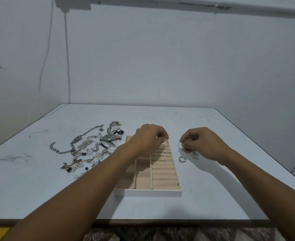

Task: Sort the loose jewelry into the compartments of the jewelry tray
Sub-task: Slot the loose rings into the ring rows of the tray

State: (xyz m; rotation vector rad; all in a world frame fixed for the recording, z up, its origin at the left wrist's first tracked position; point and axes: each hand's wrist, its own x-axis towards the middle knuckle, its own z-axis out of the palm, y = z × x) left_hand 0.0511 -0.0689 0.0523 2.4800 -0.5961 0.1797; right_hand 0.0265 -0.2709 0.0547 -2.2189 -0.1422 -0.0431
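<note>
A beige jewelry tray (148,193) with a white rim lies in the middle of the table. A few rings (166,152) sit in its padded ring rows on the right. My left hand (150,138) hovers over the tray's far end with fingers curled; whether it holds anything is hidden. My right hand (202,143), to the right of the tray, pinches a thin silver hoop (180,145). Two silver rings (182,159) (195,155) lie on the table below that hand. A pile of loose jewelry (85,152) with chains, pearls and a silver watch (110,137) lies left of the tray.
The white table (212,197) meets a pale wall at the back, and its near edge runs along the bottom. A cable (67,66) hangs down the wall at the left. A black hair tie (118,131) lies beyond the watch.
</note>
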